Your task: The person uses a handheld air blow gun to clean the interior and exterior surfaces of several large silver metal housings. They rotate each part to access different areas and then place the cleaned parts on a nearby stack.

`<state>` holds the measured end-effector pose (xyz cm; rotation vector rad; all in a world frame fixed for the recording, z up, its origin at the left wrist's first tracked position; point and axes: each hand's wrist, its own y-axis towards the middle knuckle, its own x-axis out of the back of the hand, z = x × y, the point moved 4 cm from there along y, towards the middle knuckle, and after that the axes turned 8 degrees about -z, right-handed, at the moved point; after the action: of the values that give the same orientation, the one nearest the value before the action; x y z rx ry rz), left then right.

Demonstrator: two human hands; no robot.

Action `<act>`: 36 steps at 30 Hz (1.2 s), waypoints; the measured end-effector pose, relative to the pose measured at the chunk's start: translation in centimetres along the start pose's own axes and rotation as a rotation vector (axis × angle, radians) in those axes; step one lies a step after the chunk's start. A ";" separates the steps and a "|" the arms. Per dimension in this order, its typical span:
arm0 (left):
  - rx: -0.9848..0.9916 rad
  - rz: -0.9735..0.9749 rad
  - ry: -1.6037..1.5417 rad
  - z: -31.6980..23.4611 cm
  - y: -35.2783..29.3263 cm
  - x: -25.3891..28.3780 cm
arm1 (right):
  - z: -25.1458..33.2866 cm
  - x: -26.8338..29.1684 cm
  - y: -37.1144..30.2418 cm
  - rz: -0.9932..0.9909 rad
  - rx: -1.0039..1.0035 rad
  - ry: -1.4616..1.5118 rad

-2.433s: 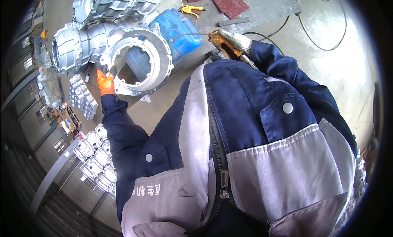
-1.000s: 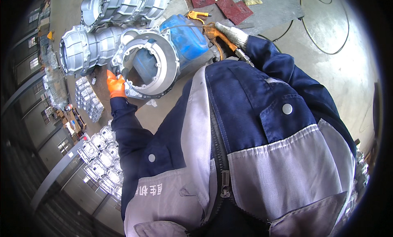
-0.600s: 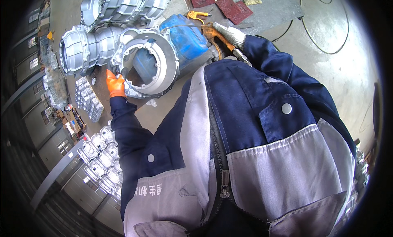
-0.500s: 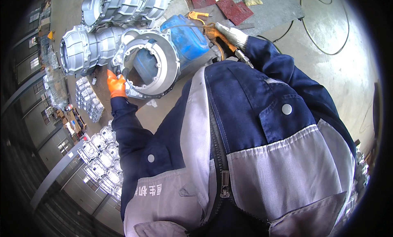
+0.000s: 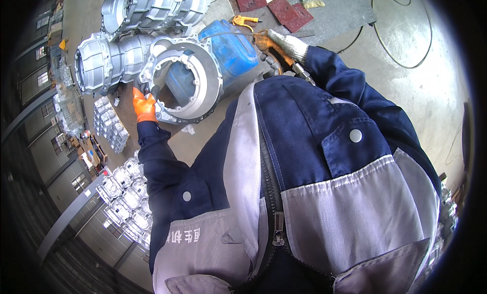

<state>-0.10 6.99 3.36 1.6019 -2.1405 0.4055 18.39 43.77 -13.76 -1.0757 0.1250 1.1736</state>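
My left hand [image 5: 144,106], in an orange glove, grips the lower left rim of a round cast-aluminium housing [image 5: 203,93] that lies open side up on the floor. My right hand [image 5: 274,42], in an orange and grey glove, is closed around a slim metal tool [image 5: 300,71] just right of the housing. A blue plastic canister [image 5: 233,50] lies behind the housing, partly seen through its opening. My blue and grey jacket [image 5: 304,192] fills the lower frame and hides the floor below.
Two larger ribbed aluminium housings [image 5: 109,60] [image 5: 152,7] lie at the upper left. Stacks of small cast parts [image 5: 111,124] [image 5: 127,197] sit on the left. Red pads [image 5: 284,9], a yellow hand tool [image 5: 243,21] and black cables [image 5: 395,45] lie on the concrete beyond.
Compared with 2.4 s ago the housing and my left hand sit slightly higher and more to the right in view. Over the last second nothing visibly moved.
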 end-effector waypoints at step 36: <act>0.165 -0.209 0.512 -1.7 0.0 1.1 | 3.7 -8.9 -5.4 0.308 0.379 -0.700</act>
<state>-0.10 6.90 5.33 1.5763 -1.5762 0.8377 17.17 40.56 -3.23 -0.2798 -0.0386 1.6642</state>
